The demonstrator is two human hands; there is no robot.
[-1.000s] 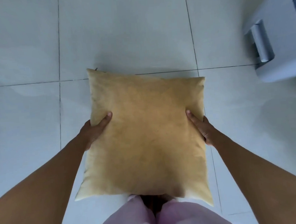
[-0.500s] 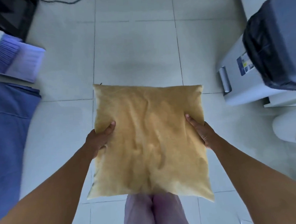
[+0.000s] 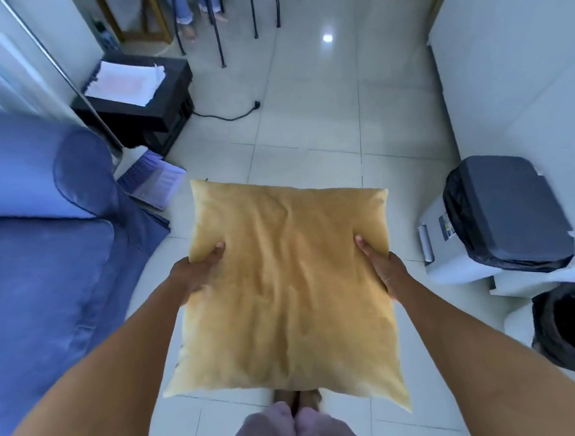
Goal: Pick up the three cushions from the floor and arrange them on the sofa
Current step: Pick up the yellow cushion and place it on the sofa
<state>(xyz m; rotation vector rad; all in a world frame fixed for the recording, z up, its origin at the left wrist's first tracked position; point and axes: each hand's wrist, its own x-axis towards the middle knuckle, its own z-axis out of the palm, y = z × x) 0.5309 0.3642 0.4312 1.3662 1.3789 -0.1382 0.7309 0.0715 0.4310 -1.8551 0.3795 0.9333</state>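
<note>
Mustard-yellow cushion (image 3: 291, 285) is up off the floor, held flat out in front of the person over the pale tiled floor (image 3: 313, 114); left hand (image 3: 195, 275) clamps its left edge, thumb pressed into the top, and right hand (image 3: 385, 272) does the same on the right edge, so both are closed on it. Fabric is soft and creased, dented where the thumbs dig in, corners a bit floppy, the near right corner drooping down past the knees.

Room-wise, from the head view: blue sofa (image 3: 43, 252) fills the left edge, its rounded arm just beside the cushion's far left corner, with a strip of bare tile between; a broom and dustpan (image 3: 150, 179) lean by the sofa arm; a grey pedal bin (image 3: 497, 216) sits near the right edge, apart from the cushion; a black box with papers on it (image 3: 141, 98) sits further back left; plenty of open tile straight ahead; chair legs (image 3: 219, 35) at the far end.
</note>
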